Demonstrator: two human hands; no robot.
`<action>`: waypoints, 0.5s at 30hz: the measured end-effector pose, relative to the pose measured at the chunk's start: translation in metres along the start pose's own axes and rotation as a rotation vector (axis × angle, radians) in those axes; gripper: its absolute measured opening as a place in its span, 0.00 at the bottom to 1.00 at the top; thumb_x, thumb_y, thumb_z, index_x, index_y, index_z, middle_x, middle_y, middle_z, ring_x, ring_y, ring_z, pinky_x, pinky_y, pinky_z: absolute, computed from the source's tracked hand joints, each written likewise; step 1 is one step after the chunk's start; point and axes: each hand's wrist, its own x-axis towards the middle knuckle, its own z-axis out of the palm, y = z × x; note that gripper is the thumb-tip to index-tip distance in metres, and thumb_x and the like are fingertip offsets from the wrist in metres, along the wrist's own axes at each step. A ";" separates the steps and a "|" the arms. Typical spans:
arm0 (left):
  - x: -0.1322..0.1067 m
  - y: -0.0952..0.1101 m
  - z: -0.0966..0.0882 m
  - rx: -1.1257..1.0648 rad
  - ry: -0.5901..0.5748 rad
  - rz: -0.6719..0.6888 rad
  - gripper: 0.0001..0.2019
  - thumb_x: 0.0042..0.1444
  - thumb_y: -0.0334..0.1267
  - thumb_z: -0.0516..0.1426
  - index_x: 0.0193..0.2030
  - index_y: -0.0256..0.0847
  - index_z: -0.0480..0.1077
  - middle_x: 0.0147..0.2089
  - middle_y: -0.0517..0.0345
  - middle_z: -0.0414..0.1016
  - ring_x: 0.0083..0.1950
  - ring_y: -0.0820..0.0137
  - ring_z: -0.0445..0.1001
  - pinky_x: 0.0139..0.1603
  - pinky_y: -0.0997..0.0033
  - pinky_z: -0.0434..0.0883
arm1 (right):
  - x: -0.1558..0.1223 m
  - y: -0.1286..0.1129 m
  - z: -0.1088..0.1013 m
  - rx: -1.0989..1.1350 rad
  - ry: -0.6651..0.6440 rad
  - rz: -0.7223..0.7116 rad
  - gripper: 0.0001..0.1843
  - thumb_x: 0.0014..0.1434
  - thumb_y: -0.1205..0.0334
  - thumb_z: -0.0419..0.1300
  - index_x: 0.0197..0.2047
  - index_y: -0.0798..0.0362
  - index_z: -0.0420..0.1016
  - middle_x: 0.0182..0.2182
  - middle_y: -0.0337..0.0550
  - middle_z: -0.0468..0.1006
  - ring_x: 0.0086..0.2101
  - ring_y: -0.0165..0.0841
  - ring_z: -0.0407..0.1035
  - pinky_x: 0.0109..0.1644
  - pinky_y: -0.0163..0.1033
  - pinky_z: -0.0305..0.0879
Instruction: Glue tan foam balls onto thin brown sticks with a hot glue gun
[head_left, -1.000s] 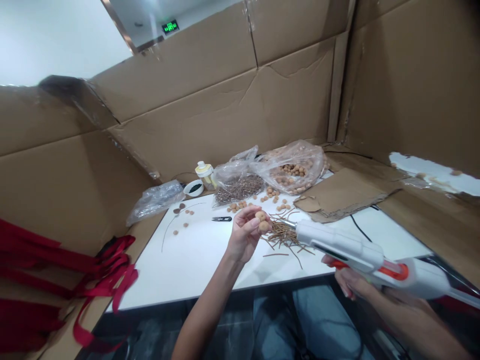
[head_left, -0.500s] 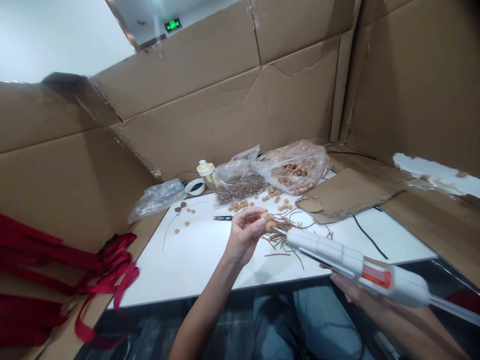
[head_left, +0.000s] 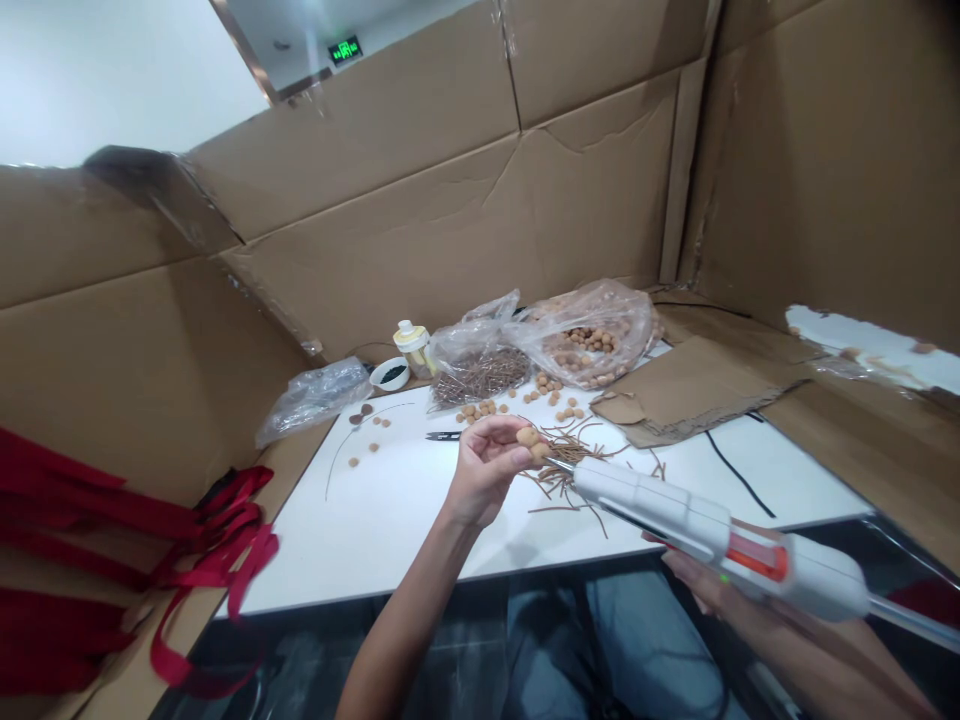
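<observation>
Two balls (head_left: 529, 438) were pinched in the left hand (head_left: 484, 472) and the glue gun (head_left: 660, 503) gripped by the right hand (head_left: 718, 597), its nozzle (head_left: 560, 464) best steadied at their right.

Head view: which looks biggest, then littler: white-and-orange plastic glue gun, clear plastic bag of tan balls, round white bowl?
1. Glue gun, helped by being closest
2. Bag of balls
3. Bowl

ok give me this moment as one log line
left hand: holds balls | right hand: holds glue gun | nozzle: at balls, contact unclear | sticks: on table
</observation>
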 end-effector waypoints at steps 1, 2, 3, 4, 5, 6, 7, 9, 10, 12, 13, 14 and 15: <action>0.001 0.000 -0.001 0.013 -0.017 0.010 0.16 0.29 0.35 0.74 0.28 0.38 0.78 0.26 0.57 0.78 0.27 0.73 0.77 0.30 0.78 0.74 | -0.001 0.001 -0.002 -0.019 -0.014 0.003 0.08 0.44 0.56 0.69 0.28 0.49 0.80 0.11 0.37 0.68 0.25 0.41 0.74 0.24 0.37 0.71; 0.001 0.000 -0.003 0.026 -0.037 0.020 0.16 0.29 0.35 0.74 0.28 0.38 0.78 0.27 0.56 0.79 0.27 0.72 0.77 0.29 0.78 0.74 | -0.001 0.001 -0.005 -0.046 -0.026 0.002 0.09 0.44 0.55 0.69 0.29 0.49 0.80 0.12 0.38 0.69 0.24 0.41 0.73 0.24 0.38 0.71; 0.002 -0.001 -0.004 0.039 -0.057 0.028 0.16 0.29 0.35 0.74 0.29 0.38 0.78 0.27 0.56 0.79 0.27 0.72 0.77 0.28 0.79 0.74 | -0.002 0.001 -0.007 -0.084 -0.040 -0.002 0.10 0.45 0.54 0.69 0.30 0.49 0.81 0.13 0.38 0.70 0.22 0.40 0.72 0.23 0.38 0.71; 0.002 -0.001 -0.006 0.047 -0.077 0.037 0.17 0.29 0.35 0.74 0.29 0.38 0.78 0.27 0.56 0.80 0.28 0.71 0.78 0.27 0.79 0.74 | -0.002 0.002 -0.009 -0.126 -0.053 -0.006 0.10 0.46 0.53 0.68 0.30 0.49 0.81 0.14 0.38 0.71 0.21 0.38 0.71 0.22 0.37 0.70; 0.003 -0.001 -0.007 0.053 -0.099 0.044 0.17 0.29 0.35 0.74 0.29 0.38 0.78 0.27 0.55 0.80 0.28 0.70 0.78 0.26 0.79 0.74 | -0.002 0.002 -0.012 -0.168 -0.065 -0.006 0.10 0.47 0.52 0.67 0.28 0.49 0.80 0.14 0.38 0.72 0.19 0.37 0.70 0.21 0.36 0.69; 0.003 -0.001 -0.008 0.056 -0.123 0.052 0.17 0.29 0.35 0.74 0.29 0.38 0.78 0.27 0.55 0.80 0.28 0.70 0.78 0.25 0.79 0.74 | -0.002 0.003 -0.014 -0.203 -0.073 -0.004 0.10 0.47 0.52 0.67 0.25 0.49 0.79 0.14 0.39 0.72 0.18 0.35 0.69 0.20 0.35 0.69; 0.004 -0.002 -0.009 0.057 -0.145 0.060 0.16 0.30 0.35 0.74 0.29 0.38 0.78 0.26 0.55 0.81 0.28 0.70 0.79 0.25 0.79 0.74 | -0.003 0.004 -0.015 -0.227 -0.081 -0.003 0.12 0.48 0.52 0.66 0.21 0.49 0.77 0.13 0.39 0.71 0.17 0.33 0.68 0.19 0.34 0.68; 0.004 -0.002 -0.010 0.053 -0.168 0.078 0.15 0.31 0.35 0.74 0.29 0.39 0.79 0.26 0.55 0.81 0.27 0.70 0.79 0.25 0.79 0.75 | -0.003 0.005 -0.017 -0.233 -0.099 -0.018 0.15 0.48 0.51 0.66 0.18 0.49 0.74 0.14 0.39 0.72 0.18 0.32 0.68 0.21 0.32 0.69; 0.004 -0.003 -0.010 0.054 -0.169 0.082 0.15 0.31 0.36 0.74 0.29 0.39 0.79 0.26 0.55 0.81 0.27 0.70 0.79 0.26 0.79 0.75 | -0.003 0.007 -0.017 -0.222 -0.105 -0.032 0.14 0.48 0.50 0.66 0.19 0.50 0.74 0.15 0.38 0.72 0.19 0.33 0.70 0.23 0.33 0.71; 0.003 -0.003 -0.009 0.059 -0.150 0.081 0.14 0.32 0.37 0.73 0.29 0.40 0.80 0.26 0.55 0.81 0.27 0.71 0.79 0.27 0.79 0.75 | -0.002 0.009 -0.016 -0.203 -0.116 -0.054 0.13 0.47 0.48 0.65 0.25 0.49 0.77 0.15 0.38 0.72 0.22 0.36 0.73 0.27 0.36 0.74; 0.002 -0.003 -0.009 0.061 -0.132 0.076 0.14 0.32 0.37 0.73 0.29 0.41 0.80 0.26 0.55 0.81 0.27 0.71 0.79 0.27 0.79 0.75 | -0.002 0.011 -0.015 -0.200 -0.116 -0.059 0.13 0.47 0.48 0.65 0.27 0.49 0.77 0.15 0.37 0.71 0.23 0.37 0.73 0.28 0.37 0.74; 0.002 -0.003 -0.008 0.063 -0.113 0.070 0.14 0.31 0.37 0.73 0.29 0.41 0.80 0.26 0.55 0.81 0.27 0.71 0.78 0.28 0.79 0.75 | -0.002 0.013 -0.014 -0.201 -0.110 -0.062 0.13 0.47 0.48 0.65 0.28 0.49 0.78 0.14 0.37 0.70 0.24 0.38 0.73 0.29 0.37 0.74; 0.001 -0.003 -0.007 0.064 -0.093 0.064 0.14 0.31 0.38 0.74 0.29 0.41 0.80 0.25 0.55 0.81 0.27 0.71 0.78 0.28 0.79 0.75 | -0.002 0.016 -0.013 -0.205 -0.101 -0.070 0.13 0.47 0.48 0.65 0.28 0.49 0.77 0.13 0.36 0.68 0.23 0.38 0.73 0.28 0.37 0.74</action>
